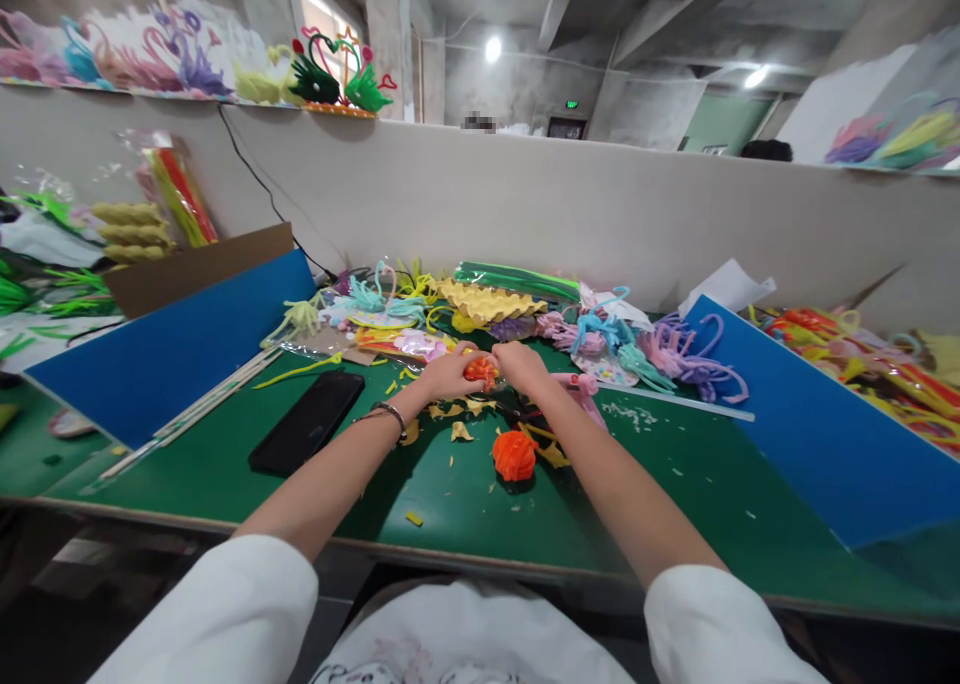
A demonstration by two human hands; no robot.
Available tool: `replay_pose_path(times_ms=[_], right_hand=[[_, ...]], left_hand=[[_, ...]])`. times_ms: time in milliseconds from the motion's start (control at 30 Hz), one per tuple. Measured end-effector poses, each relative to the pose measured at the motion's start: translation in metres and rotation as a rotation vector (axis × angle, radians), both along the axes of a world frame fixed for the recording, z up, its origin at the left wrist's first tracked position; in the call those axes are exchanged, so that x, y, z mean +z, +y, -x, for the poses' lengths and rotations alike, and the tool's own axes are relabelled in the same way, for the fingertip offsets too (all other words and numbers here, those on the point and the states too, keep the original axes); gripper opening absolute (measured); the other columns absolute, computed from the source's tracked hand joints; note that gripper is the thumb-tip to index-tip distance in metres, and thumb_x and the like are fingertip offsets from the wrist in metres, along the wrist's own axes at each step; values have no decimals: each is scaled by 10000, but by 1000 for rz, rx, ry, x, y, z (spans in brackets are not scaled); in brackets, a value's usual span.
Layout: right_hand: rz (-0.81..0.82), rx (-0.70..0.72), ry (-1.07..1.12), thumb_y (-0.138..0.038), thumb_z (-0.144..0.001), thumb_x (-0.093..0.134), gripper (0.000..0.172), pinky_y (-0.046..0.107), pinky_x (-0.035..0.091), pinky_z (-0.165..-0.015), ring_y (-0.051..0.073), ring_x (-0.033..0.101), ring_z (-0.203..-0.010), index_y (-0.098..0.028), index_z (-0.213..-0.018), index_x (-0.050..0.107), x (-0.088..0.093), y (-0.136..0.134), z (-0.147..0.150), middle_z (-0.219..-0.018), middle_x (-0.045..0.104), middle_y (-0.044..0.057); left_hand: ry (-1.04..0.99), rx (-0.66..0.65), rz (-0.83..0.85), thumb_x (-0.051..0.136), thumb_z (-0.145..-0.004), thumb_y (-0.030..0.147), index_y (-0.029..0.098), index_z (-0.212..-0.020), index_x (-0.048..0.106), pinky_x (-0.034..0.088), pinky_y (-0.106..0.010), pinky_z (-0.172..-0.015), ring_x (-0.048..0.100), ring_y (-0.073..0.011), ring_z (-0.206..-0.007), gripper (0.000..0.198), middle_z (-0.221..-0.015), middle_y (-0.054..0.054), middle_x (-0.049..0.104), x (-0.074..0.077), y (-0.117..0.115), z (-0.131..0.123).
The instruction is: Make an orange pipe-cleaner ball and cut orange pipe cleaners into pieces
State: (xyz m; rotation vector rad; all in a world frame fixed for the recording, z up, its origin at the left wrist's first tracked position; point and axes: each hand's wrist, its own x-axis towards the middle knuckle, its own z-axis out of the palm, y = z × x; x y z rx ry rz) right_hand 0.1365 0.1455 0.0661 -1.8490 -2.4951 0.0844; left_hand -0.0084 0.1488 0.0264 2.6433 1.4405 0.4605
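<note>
My left hand (448, 374) is closed around a small orange bundle of fuzzy stems (480, 370), just above the middle of the green table. Close against it, my right hand (520, 366) has its fingers bent in at the bundle's right side; what those fingers pinch is hidden. A round orange pom-like ball (514, 455) lies on the table below my hands. Yellow scraps (460, 431) are scattered beneath my left hand. Something pink (581, 389) lies beside my right wrist, partly covered by the arm.
A black phone (307, 422) lies left of my left forearm. Blue boards (187, 339) stand at both sides. Along the back are a yellow wavy piece (491, 302), green stems (517, 279) and purple fuzzy stems (694, 354). Swan figures (337, 74) sit on the partition ledge.
</note>
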Motion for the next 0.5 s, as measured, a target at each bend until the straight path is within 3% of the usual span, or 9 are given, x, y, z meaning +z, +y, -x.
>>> replay_pose_path(times_ms=[133, 233, 333, 500], right_hand=[[-73, -9, 90, -313, -840, 473, 273, 354, 473, -756, 154, 554, -892, -159, -1062, 514, -1, -3, -1, -1056, 548, 58], [-187, -23, 202, -276, -847, 451, 189, 309, 456, -682, 153, 578, -779, -140, -888, 576, 4, -7, 2, -858, 608, 55], [-358, -38, 370, -243, -849, 394, 230, 272, 404, -623, 161, 575, -684, -155, -726, 568, 18, -12, -2, -679, 609, 52], [-608, -35, 696, -301, -816, 407, 229, 234, 387, -594, 119, 537, -580, -178, -640, 486, 45, -14, -22, -593, 573, 5]], left_hand=[[-45, 23, 9, 514, -767, 396, 217, -1144, 482, 446, -308, -834, 552, -195, -960, 419, -1199, -66, 454, -2, 1, -5], [-74, 67, 9, 490, -812, 354, 175, -1128, 478, 456, -375, -812, 541, -196, -949, 364, -1188, -91, 470, -4, 3, -9], [-112, 117, 8, 475, -836, 303, 161, -1129, 467, 459, -407, -807, 525, -197, -970, 326, -1171, -92, 483, -10, 8, -9], [-166, 133, -4, 481, -835, 283, 160, -1124, 473, 457, -412, -817, 520, -201, -986, 314, -1162, -88, 490, -15, 18, -6]])
